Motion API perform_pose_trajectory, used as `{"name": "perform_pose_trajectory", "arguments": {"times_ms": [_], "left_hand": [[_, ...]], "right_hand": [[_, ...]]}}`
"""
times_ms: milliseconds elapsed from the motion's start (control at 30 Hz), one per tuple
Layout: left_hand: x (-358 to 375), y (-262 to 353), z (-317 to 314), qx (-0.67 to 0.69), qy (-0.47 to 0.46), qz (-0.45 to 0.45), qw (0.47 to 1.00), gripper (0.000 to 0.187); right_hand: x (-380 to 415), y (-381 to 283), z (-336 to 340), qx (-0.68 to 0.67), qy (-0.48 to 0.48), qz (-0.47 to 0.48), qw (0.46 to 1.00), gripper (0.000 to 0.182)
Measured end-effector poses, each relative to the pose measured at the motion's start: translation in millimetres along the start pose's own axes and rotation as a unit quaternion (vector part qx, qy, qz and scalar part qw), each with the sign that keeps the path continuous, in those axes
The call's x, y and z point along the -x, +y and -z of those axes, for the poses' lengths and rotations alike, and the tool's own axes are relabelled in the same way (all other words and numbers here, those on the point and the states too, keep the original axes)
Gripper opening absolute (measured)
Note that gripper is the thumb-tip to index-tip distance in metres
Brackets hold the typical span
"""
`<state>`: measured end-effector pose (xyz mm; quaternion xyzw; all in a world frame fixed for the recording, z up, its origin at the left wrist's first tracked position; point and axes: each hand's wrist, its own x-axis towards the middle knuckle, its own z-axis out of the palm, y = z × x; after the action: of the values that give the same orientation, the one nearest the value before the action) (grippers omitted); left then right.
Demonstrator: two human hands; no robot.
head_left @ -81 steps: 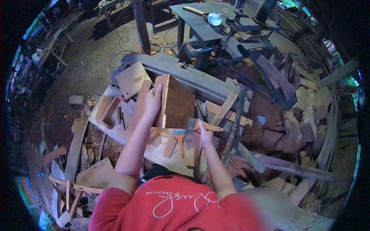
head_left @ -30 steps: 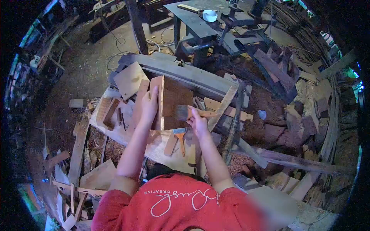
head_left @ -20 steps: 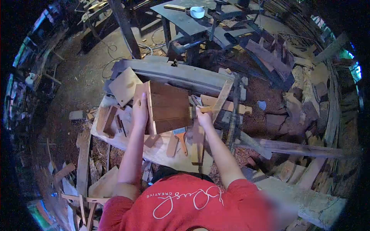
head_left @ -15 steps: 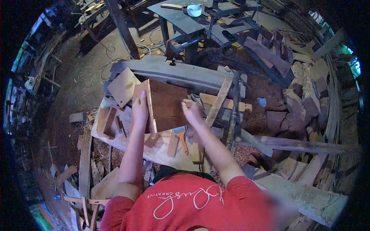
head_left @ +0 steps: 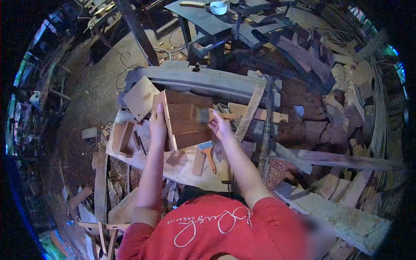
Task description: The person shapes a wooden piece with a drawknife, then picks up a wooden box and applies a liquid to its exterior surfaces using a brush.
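Note:
My left hand [head_left: 158, 125] grips the near left side of a brown wooden box [head_left: 180, 115], thumb up along its pale edge. The box is tilted over the low workbench, its wide plank face turned up. In my right hand [head_left: 221, 126] is a paintbrush [head_left: 202, 115], its bristles over the right part of that face and its handle pointing right. A second brush [head_left: 208, 157] with an orange handle lies on the bench below the box, beside a small flat wooden piece [head_left: 198, 163].
A pale square board [head_left: 139, 97] leans behind the box on the left. An open wooden frame [head_left: 123, 135] sits at the bench's left end. Beyond a long grey beam [head_left: 190, 80] stands a dark table [head_left: 203, 21] with a white bowl [head_left: 218, 8]. Scrap wood lies around.
My right hand has turned and moved slightly right, and the paintbrush in it now shows clearly against the box face. My left hand keeps its hold on the box.

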<state>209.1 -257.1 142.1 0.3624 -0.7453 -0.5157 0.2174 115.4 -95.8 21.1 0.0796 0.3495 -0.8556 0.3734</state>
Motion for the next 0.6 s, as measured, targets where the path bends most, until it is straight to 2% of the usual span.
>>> {"name": "perform_pose_trajectory", "arguments": {"times_ms": [33, 67, 133, 167, 200, 233, 267, 300, 367, 433, 500, 533, 567, 600], "left_hand": [[-3.0, -7.9, 2.1, -0.001, 0.003, -0.001, 1.000, 0.049], [-7.5, -22.9, 4.5, 0.049, -0.014, 0.000, 0.999, 0.049], [-5.9, -29.2, 6.6, 0.099, -0.032, 0.003, 0.995, 0.048], [-4.3, -31.3, 6.7, 0.122, -0.030, 0.000, 0.992, 0.047], [-1.8, -29.0, 7.1, 0.145, -0.028, -0.003, 0.989, 0.047], [0.5, -25.5, 7.5, 0.145, -0.028, -0.004, 0.989, 0.047], [2.6, -20.7, 7.3, 0.119, -0.023, -0.013, 0.993, 0.046], [3.7, -16.7, 7.1, 0.093, -0.018, -0.022, 0.995, 0.046], [3.8, -12.4, 5.8, 0.087, -0.020, -0.027, 0.996, 0.046], [4.6, -10.2, 3.6, 0.080, -0.022, -0.031, 0.996, 0.046], [3.9, -8.2, 1.0, 0.063, -0.008, -0.025, 0.998, 0.045], [4.3, -9.2, 2.0, 0.062, -0.009, -0.024, 0.998, 0.045], [3.2, -10.0, 3.4, 0.068, -0.009, -0.014, 0.998, 0.045], [0.9, -10.8, 4.2, 0.075, -0.009, -0.005, 0.997, 0.045]], "right_hand": [[-2.1, -0.1, 8.5, -0.009, 0.047, 0.003, 0.999, 0.024], [-5.7, -0.3, 16.5, -0.009, 0.046, 0.000, 0.999, 0.024], [-9.2, -5.6, 25.8, 0.074, 0.151, 0.040, 0.985, 0.018], [-12.7, -10.4, 30.4, 0.075, 0.151, 0.039, 0.985, 0.018], [-16.3, -17.3, 30.9, 0.214, 0.167, 0.075, 0.960, 0.023], [-19.8, -22.5, 30.1, 0.348, 0.178, 0.111, 0.914, 0.028], [-22.0, -26.3, 29.2, 0.472, 0.142, 0.240, 0.837, 0.025], [-25.7, -29.2, 23.7, 0.471, 0.142, 0.241, 0.836, 0.025], [-34.4, -28.9, 4.5, 0.705, 0.200, 0.311, 0.605, 0.014], [-17.0, -39.9, -44.5, 0.621, 0.112, 0.308, 0.712, 0.013], [-9.3, -28.9, -77.7, 0.629, 0.097, 0.353, 0.686, 0.016], [-3.9, -31.0, -89.8, 0.651, 0.062, 0.312, 0.689, 0.013], [-0.6, -33.7, -100.3, 0.671, 0.026, 0.273, 0.689, 0.018], [3.3, -28.9, -106.2, 0.584, -0.010, 0.364, 0.725, 0.017]]}}
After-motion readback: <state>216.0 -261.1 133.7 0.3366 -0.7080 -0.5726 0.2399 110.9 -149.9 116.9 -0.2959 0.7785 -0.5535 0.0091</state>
